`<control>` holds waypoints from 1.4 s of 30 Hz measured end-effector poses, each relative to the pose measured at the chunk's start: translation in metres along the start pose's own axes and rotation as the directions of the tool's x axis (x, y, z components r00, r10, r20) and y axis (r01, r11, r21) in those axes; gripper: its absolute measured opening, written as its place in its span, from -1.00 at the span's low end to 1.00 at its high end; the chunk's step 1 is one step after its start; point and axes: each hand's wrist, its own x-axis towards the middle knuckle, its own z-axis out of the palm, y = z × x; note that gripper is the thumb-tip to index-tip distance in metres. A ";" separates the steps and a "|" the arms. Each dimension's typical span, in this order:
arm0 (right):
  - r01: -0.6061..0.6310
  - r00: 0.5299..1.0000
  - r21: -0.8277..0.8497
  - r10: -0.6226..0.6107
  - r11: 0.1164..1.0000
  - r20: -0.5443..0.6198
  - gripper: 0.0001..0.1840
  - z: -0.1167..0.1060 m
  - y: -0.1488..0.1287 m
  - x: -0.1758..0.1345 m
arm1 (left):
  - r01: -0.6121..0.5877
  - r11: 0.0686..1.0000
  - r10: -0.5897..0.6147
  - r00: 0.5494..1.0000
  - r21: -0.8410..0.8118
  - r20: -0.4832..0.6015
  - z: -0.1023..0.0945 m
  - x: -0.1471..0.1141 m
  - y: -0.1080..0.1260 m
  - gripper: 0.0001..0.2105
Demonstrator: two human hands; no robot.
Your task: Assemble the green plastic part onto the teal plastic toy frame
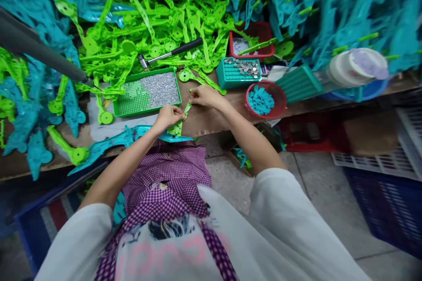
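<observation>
Near the table's front edge, my left hand (169, 117) is closed with its fingertips on a lime-green plastic part (177, 129). My right hand (205, 96) pinches the upper end of the same part, which slants between the hands. Anything small under the fingertips is hidden. Beneath the green part, a long blue plastic piece (114, 141) lies along the table edge. Just beyond my left hand is a green tray (147, 112) of small silvery metal pieces (161, 89). Loose green arm-shaped parts (201, 80) rest beyond my right hand.
A hammer (171, 52) lies on heaped green parts (145, 17). Blue parts (316, 4) pile up at both sides. On the right stand a teal box (237, 80) with metal discs, a red bowl (281, 107) of blue pieces, and a red basket (267, 30). A dark pole (42, 48) slants in from the left.
</observation>
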 end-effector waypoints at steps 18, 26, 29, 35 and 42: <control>0.281 0.899 0.322 -0.131 0.904 -0.418 -0.77 0.053 0.008 -0.047 | -0.057 0.989 0.077 0.986 -0.134 0.148 -0.008 0.004 -0.012 -0.86; 0.094 0.933 0.252 0.003 0.963 -0.360 -0.84 0.053 -0.004 -0.035 | -0.109 0.982 0.133 0.978 -0.152 0.159 -0.007 0.005 -0.016 -0.82; 0.144 0.937 0.314 -0.027 0.938 -0.350 -0.84 0.051 0.001 -0.036 | -0.117 0.980 0.142 0.978 -0.164 0.156 -0.007 0.005 -0.017 -0.83; 0.136 0.944 0.401 0.004 0.906 -0.330 -0.85 0.050 0.001 -0.032 | -0.107 0.975 0.140 0.976 -0.196 0.164 -0.006 0.006 -0.018 -0.83; 0.054 0.893 0.419 0.144 0.906 -0.427 -0.86 0.059 -0.016 -0.042 | -0.114 0.975 0.142 0.980 -0.189 0.138 0.000 0.005 -0.022 -0.80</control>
